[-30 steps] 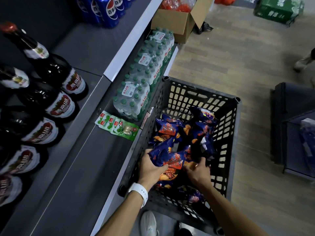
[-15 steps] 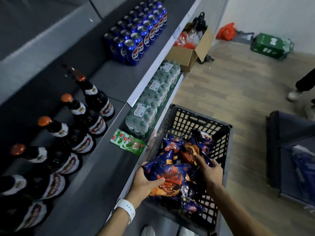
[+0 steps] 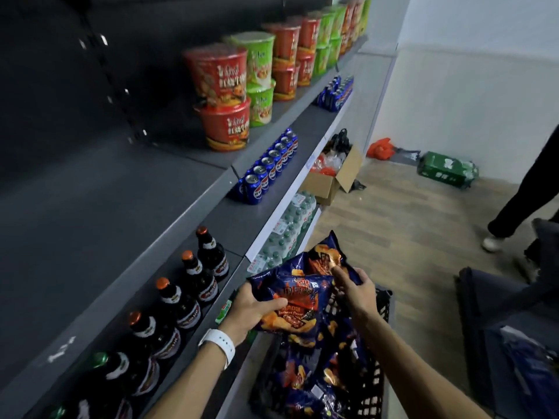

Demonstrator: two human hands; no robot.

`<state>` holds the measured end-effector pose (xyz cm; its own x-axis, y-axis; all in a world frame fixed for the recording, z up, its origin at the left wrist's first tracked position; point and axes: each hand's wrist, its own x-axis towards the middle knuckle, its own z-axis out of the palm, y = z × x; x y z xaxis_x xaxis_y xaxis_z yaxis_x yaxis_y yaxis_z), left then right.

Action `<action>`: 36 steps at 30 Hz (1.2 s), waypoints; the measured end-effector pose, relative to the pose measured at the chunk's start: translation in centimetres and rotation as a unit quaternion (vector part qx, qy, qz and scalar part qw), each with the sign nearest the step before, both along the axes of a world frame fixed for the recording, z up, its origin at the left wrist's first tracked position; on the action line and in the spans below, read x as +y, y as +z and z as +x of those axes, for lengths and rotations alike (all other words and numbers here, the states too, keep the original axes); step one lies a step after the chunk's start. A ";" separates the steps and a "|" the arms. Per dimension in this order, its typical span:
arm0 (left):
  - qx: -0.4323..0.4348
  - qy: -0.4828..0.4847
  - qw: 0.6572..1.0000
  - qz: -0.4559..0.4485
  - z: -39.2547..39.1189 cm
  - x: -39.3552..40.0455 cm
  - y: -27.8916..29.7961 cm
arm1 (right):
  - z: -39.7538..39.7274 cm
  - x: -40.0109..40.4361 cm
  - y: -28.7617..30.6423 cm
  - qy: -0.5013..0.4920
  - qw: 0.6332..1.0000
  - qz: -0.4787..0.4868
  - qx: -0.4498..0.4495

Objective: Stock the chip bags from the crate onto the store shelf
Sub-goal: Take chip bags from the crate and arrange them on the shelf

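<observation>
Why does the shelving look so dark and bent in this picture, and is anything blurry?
Head view: the wide-angle lens bows the shelf edges and stretches the corners. The light is dim on the left, so the shelf back is almost black, while the wall and floor at right are brighter. The noodle cups and the chip bags held by the left hand and right hand look soft with motion blur.

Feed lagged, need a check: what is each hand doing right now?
Left hand: closed on the front blue chip bag.
Right hand: closed on the rear chip bag, above the crate.
</observation>
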<state>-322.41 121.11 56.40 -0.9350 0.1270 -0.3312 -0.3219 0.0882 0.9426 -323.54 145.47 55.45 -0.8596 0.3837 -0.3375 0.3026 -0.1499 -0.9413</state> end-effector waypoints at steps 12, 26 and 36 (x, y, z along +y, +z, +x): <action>0.084 -0.090 0.988 0.092 -0.7 -1.9 17.3 | -0.8 -0.3 17.0 -0.038 0.992 -0.036 0.117; 0.134 -0.052 0.985 0.092 6.7 -4.8 27.6 | 3.0 -5.6 28.1 0.067 0.970 -0.172 0.158; 0.147 0.113 0.979 0.086 19.2 -6.9 31.1 | 10.3 -10.9 30.7 0.214 0.945 -0.210 0.131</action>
<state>-303.21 114.24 87.46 -0.9973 -0.0638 -0.0353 -0.0273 -0.1217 0.9922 -313.23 134.59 86.19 -0.9808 -0.1395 -0.1360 0.1847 -0.4442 -0.8767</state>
